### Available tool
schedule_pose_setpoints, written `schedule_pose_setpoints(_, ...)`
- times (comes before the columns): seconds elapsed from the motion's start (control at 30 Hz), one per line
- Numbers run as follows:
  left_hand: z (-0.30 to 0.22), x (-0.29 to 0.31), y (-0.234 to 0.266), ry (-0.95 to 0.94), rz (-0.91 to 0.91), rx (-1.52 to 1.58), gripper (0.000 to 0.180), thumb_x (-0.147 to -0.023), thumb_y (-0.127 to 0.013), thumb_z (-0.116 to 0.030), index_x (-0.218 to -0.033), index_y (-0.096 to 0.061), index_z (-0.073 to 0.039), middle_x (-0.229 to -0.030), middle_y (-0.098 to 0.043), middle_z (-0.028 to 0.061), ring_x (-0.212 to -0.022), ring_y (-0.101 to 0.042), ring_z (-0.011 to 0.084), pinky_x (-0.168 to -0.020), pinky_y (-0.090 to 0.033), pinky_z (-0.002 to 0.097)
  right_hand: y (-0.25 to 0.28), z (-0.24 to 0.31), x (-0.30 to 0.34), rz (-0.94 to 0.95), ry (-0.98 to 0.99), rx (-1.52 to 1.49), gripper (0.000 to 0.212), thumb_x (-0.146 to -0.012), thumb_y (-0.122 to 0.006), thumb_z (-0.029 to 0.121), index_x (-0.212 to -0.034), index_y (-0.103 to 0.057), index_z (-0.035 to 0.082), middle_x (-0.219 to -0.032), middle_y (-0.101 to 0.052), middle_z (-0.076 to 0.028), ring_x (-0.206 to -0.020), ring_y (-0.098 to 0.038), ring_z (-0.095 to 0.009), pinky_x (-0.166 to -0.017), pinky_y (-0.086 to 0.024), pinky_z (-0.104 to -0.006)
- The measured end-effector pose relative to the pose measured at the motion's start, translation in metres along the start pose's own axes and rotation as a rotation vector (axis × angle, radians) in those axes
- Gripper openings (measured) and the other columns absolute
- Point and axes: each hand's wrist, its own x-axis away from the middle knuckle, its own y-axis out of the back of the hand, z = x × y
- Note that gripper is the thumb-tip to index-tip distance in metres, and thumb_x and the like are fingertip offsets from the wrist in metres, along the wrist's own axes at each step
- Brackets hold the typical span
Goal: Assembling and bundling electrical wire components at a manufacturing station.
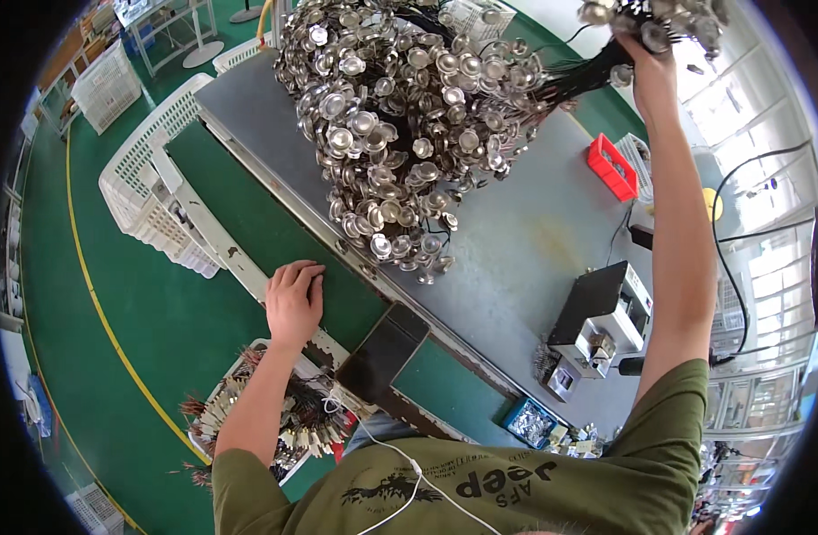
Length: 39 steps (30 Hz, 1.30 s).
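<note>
At the upper right, my outstretched right hand (648,55) is closed around a bundle of black wires (580,78) with round silvery metal caps on its ends. The bundle's caps spread above the hand, while its other end runs left to a large heap of similar capped wires (400,116). That heap covers the far part of the grey metal table (507,241) and hangs over its near edge. Lower left of the heap, my left hand (295,301) rests on a worn pale rail, fingers loosely bent and apart, with nothing seen in them.
A black phone (384,352) lies across the table's near edge. Right of it stand a small black and silver machine (603,319), a red bin (612,168) and a blue tray (529,421) of small metal parts. White crates (150,192) stand left; a bin of wired connectors (293,419) is beside me.
</note>
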Motion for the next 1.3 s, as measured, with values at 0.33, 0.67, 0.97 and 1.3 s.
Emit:
schedule_pose_setpoints(0.33, 0.005, 0.012, 0.004, 0.024, 0.021, 0.008, 0.012, -0.088, -0.061, -0.009, -0.098, -0.067, -0.007, -0.106, -0.065, 0.0049, -0.103, -0.059, 0.0280, -0.090, -0.045, 0.0410, 0.025, 0.015, 0.024, -0.087, 0.376, 0.750, 0.038, -0.084, -0.070, 0.013, -0.117, -0.054, 0.003, -0.103, -0.058, -0.013, -0.092, -0.057, -0.024, -0.082, -0.047, -0.0355)
schedule_pose_setpoints(0.67, 0.006, 0.010, 0.000, 0.007, -0.018, -0.001, 0.012, -0.088, -0.062, -0.012, -0.098, -0.067, -0.009, -0.104, -0.066, 0.0035, -0.102, -0.059, 0.0271, -0.089, -0.045, 0.0404, 0.073, 0.051, -0.014, 0.098, 0.346, 0.711, 0.038, -0.085, -0.070, 0.017, -0.114, -0.056, -0.002, -0.099, -0.066, -0.017, -0.092, -0.065, -0.026, -0.080, -0.052, -0.0361)
schedule_pose_setpoints(0.97, -0.074, -0.033, 0.040, -0.125, 0.120, 0.409, 0.029, -0.089, -0.063, -0.005, -0.117, -0.062, -0.007, -0.121, -0.061, 0.0106, -0.113, -0.059, 0.0310, -0.095, -0.047, 0.0384, 0.038, 0.083, 0.053, 0.128, -0.037, 0.535, 0.026, -0.085, -0.069, 0.010, -0.109, -0.065, 0.002, -0.097, -0.072, -0.010, -0.088, -0.064, -0.018, -0.080, -0.051, -0.0345)
schedule_pose_setpoints(1.3, -0.241, -0.273, 0.012, -0.394, -0.190, 0.337, 0.052, -0.094, -0.055, -0.023, -0.140, -0.039, -0.005, -0.131, -0.056, 0.0188, -0.113, -0.059, 0.0387, -0.094, -0.050, 0.0450, 0.028, 0.127, 0.094, -0.036, -0.100, 0.322, 0.023, -0.093, -0.058, 0.004, -0.114, -0.066, 0.001, -0.107, -0.071, -0.005, -0.098, -0.065, -0.014, -0.086, -0.049, -0.0291)
